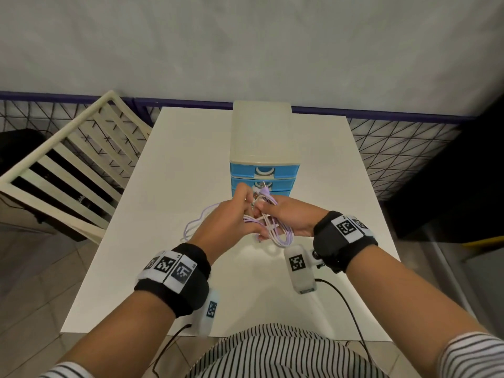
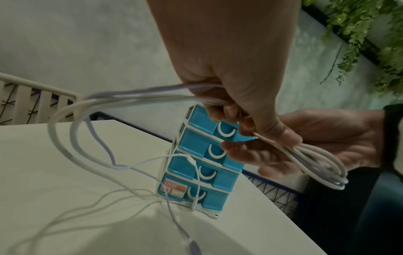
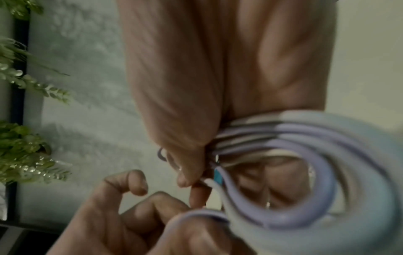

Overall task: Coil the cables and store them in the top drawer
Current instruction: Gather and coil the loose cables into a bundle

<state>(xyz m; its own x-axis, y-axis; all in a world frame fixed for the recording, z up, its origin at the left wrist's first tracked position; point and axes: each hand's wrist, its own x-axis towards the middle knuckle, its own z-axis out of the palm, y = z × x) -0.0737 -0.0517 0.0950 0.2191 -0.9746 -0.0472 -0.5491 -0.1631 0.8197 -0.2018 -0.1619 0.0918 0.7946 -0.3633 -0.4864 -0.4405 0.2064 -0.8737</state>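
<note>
A purple and white cable (image 1: 276, 231) is gathered into loops between both hands, above the white table (image 1: 169, 165). My right hand (image 1: 275, 211) grips the coil (image 3: 309, 151), with the thumb clamping the strands. My left hand (image 1: 240, 208) pinches strands beside it (image 2: 257, 136). The rest of the cable (image 1: 195, 223) trails loose onto the table at the left (image 2: 104, 151), and its plug lies near the camera. Just behind the hands stands the drawer unit (image 1: 264, 132), cream on top with blue fronts. Its top drawer (image 1: 245, 170) (image 2: 199, 119) is closed.
A cream slatted chair (image 1: 68, 162) stands against the table's left side. Black wire mesh (image 1: 395, 148) runs behind the table, and a dark block (image 1: 458, 173) stands at the right. Green foliage (image 2: 370, 34) hangs on the wall.
</note>
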